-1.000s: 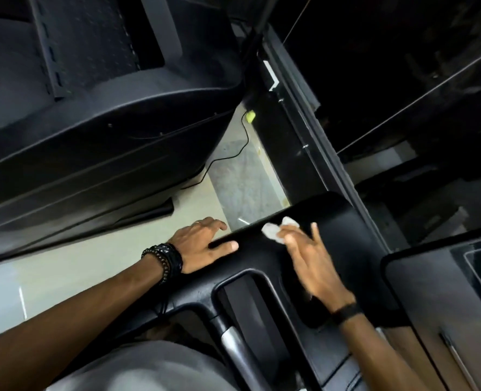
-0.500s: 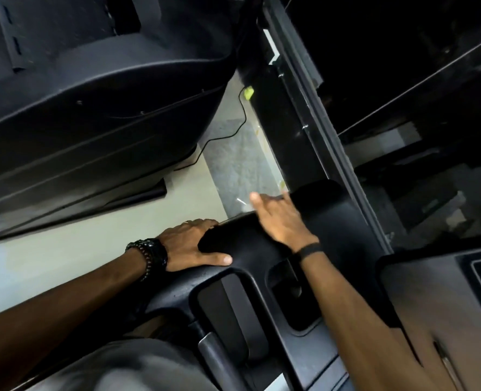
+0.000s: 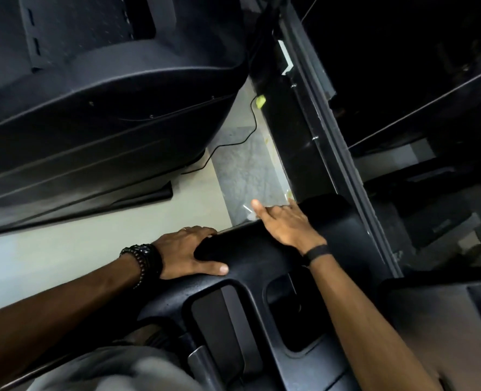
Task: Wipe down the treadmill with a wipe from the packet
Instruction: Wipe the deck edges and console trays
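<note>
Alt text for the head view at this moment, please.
A person's right hand reaches over the far edge of a black treadmill console, the wipe hidden from view. Their left hand, beaded bracelet at the wrist, rests on the console's left end.

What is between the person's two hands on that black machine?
In the head view, only a bare stretch of the black treadmill console lies between the left hand and the right hand; nothing rests there.
</note>
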`<state>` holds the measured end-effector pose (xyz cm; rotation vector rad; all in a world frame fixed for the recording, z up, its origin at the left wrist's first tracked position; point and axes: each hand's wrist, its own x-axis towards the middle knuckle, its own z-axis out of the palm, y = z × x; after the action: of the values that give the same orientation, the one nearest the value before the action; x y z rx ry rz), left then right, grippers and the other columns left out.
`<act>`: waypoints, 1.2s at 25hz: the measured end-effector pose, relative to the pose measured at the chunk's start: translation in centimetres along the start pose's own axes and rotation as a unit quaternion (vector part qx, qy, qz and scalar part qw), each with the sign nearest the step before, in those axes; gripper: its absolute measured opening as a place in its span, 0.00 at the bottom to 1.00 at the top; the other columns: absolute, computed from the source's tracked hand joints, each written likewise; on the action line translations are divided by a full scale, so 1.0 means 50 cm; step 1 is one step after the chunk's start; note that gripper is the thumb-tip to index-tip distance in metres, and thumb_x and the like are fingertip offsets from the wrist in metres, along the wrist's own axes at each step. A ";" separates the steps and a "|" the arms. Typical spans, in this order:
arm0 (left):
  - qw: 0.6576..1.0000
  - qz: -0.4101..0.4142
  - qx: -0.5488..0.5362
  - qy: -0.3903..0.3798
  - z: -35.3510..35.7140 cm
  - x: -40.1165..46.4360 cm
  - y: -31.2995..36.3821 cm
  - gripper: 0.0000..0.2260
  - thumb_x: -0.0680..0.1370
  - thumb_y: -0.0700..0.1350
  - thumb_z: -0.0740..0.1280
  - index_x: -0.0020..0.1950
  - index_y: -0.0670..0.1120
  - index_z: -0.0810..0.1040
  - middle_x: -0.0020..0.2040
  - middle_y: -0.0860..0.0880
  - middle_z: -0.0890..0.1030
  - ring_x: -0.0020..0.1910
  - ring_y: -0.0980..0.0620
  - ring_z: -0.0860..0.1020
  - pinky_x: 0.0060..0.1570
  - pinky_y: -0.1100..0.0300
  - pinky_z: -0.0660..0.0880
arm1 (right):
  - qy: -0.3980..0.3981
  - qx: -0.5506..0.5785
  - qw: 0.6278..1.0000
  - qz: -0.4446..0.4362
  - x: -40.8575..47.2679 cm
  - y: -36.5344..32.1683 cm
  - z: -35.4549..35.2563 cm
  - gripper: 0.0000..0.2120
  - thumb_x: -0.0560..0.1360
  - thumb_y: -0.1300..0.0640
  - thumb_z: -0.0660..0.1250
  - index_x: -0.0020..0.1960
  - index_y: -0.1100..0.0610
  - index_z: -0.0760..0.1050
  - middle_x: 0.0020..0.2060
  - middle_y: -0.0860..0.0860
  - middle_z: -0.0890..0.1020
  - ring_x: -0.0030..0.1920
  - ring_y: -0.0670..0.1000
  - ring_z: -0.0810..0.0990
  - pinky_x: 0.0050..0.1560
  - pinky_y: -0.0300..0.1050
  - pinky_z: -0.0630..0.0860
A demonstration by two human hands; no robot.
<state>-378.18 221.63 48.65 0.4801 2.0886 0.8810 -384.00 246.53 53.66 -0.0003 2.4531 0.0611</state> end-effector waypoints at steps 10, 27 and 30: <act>1.000 0.011 0.023 0.012 0.004 0.004 -0.006 0.58 0.54 0.88 0.50 0.77 0.57 0.62 0.74 0.56 0.69 0.72 0.53 0.68 0.71 0.54 0.65 | 0.115 0.085 0.976 0.163 0.017 0.108 -0.025 0.49 0.77 0.28 0.33 0.70 0.62 0.75 0.69 0.62 0.75 0.75 0.60 0.66 0.78 0.60 0.43; 0.975 0.179 0.078 0.104 0.041 0.039 0.102 0.36 0.73 0.55 0.53 0.82 0.53 0.52 0.80 0.51 0.55 0.78 0.51 0.56 0.76 0.57 0.55 | 0.321 0.178 0.901 0.232 -0.106 0.135 0.094 0.43 0.80 0.31 0.37 0.75 0.61 0.66 0.75 0.61 0.67 0.76 0.62 0.60 0.76 0.61 0.54; 0.967 0.181 0.141 0.110 0.059 0.051 0.104 0.39 0.73 0.66 0.44 0.82 0.51 0.53 0.81 0.49 0.55 0.78 0.50 0.55 0.77 0.55 0.56 | 0.344 0.198 0.913 0.099 -0.187 0.064 0.142 0.37 0.80 0.34 0.42 0.72 0.57 0.73 0.73 0.54 0.72 0.77 0.56 0.62 0.78 0.56 0.54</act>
<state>-377.21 227.98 49.80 0.9786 2.3887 0.8742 -372.32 249.92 54.27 0.4830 3.1127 -0.4189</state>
